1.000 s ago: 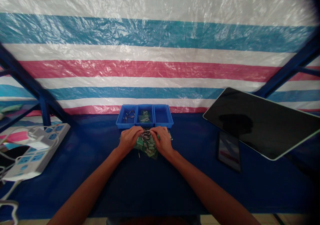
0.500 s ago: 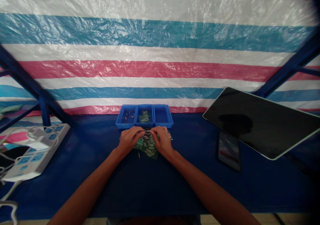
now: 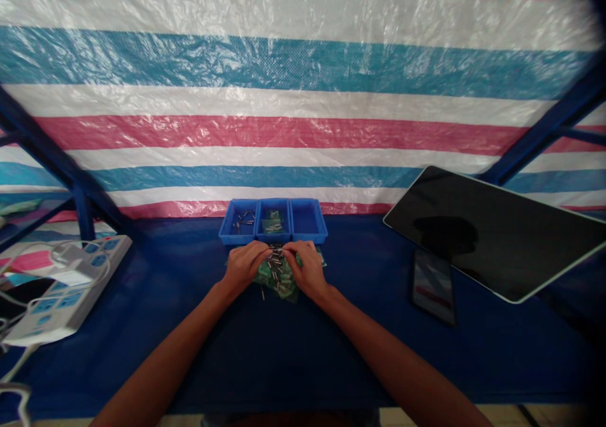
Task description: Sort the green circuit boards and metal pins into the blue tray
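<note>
My left hand (image 3: 243, 264) and my right hand (image 3: 307, 266) meet over a pile of small metal pieces (image 3: 276, 266), fingertips pinched close together. What the fingers pinch is too small to name. Under and around the pieces lie green plastic bags (image 3: 284, 287). One loose metal piece (image 3: 262, 294) rests on the blue table just left of the bags. Right behind my hands stands a blue three-part tray (image 3: 273, 239); metal pieces lie in its left compartment, small green bags in the middle one, and nothing shows in the right one.
A white power strip (image 3: 71, 307) with plugs and cables lies at the left. On the right are a dark phone (image 3: 433, 286) and a large black panel with a pale edge (image 3: 497, 231). Blue frame bars (image 3: 85, 212) and a striped sheet (image 3: 284, 130) rise behind the table.
My fingertips have shifted very slightly to the left over the pile. Otherwise the scene looks the same.
</note>
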`<state>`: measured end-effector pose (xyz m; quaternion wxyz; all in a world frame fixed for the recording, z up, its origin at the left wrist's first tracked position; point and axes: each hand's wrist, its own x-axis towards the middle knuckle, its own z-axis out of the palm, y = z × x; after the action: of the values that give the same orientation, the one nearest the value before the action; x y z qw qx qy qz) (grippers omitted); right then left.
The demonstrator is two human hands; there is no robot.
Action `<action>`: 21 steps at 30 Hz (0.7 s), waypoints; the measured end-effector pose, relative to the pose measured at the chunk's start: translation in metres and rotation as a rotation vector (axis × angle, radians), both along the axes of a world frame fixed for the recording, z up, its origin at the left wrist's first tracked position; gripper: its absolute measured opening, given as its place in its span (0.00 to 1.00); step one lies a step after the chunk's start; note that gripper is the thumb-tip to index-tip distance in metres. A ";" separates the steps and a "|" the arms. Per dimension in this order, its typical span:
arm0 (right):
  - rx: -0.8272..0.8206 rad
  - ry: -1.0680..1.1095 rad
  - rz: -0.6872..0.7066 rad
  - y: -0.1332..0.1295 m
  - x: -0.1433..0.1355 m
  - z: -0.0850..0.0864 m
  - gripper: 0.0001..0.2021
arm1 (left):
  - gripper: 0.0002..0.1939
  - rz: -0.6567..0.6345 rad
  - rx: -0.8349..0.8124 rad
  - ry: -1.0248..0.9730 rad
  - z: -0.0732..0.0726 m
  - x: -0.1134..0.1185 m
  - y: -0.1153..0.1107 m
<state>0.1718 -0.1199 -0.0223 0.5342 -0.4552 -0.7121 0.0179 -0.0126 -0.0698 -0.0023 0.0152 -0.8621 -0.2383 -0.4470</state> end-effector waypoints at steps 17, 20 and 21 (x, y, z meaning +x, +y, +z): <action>-0.013 -0.061 -0.007 0.003 0.001 -0.001 0.07 | 0.08 -0.019 0.018 -0.062 0.003 0.002 -0.007; -0.006 -0.050 -0.050 0.002 0.001 0.000 0.07 | 0.09 0.012 0.022 -0.074 0.005 0.003 -0.009; -0.006 -0.046 -0.056 0.002 0.001 0.000 0.07 | 0.09 0.025 0.013 -0.072 0.005 0.003 -0.009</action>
<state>0.1730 -0.1183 -0.0220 0.5168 -0.4769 -0.7110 -0.0054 -0.0097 -0.0792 0.0029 0.0176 -0.8423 -0.2466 -0.4790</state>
